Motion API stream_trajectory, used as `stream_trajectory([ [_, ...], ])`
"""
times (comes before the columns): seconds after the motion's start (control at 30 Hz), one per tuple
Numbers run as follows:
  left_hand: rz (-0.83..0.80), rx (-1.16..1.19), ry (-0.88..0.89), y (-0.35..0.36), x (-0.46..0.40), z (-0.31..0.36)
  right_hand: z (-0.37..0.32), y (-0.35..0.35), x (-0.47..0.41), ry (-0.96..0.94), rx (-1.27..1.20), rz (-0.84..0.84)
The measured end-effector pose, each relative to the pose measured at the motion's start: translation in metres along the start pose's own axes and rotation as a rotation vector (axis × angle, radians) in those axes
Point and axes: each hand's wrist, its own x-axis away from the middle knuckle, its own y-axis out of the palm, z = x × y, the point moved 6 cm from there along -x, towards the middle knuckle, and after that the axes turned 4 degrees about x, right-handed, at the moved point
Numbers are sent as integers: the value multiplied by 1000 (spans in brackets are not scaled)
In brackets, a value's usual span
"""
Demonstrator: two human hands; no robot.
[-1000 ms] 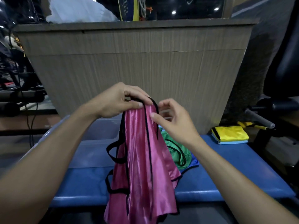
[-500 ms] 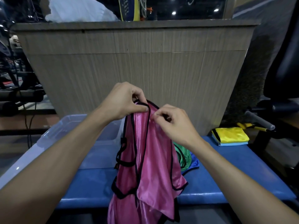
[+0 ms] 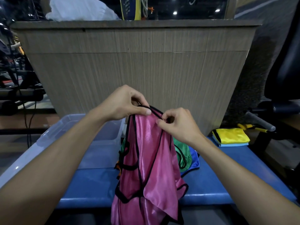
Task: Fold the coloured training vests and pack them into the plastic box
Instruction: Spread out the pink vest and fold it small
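Head view: slippery pink vest [image 3: 151,159] hangs over the blue tabletop [image 3: 227,181] edge beside the plastic box [image 3: 78,135]; a loose pinch could, I judge, drop it floorward. Left hand [image 3: 123,103] and right hand [image 3: 178,125] each pinch its black-trimmed top, fingers curled tight.

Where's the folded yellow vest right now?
In the head view, the yellow vest lies folded at the far right of the blue bench, on top of a light blue one, well right of the pink vest that both hands hold up.
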Motion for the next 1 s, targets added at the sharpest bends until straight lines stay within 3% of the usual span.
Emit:
stream_trajectory([
  [0.1,-22,166,-75,-3,3,-19,8,3,15,-24,-79,-126],
  [0.17,43,155,-106,-7,4,-30,16,8,25,-39,-95,-177],
  [0.3,328,-84,-67,-23,1,-42,36,12,42,-36,-42,-212],
  [0.4,479,-115,-50,-38,4,-44,48,1,47,-28,39,-175],
  [0.57,397,-145,9,-31,7,-38,70,-19,40,-53,342,-97],
  [0.8,232,-158,24,-20,14,-43,102,-35,34,63,333,-12],
  [1.0,527,-157,-25,-33,16,-44,108,-29,44,73,326,-201],
])
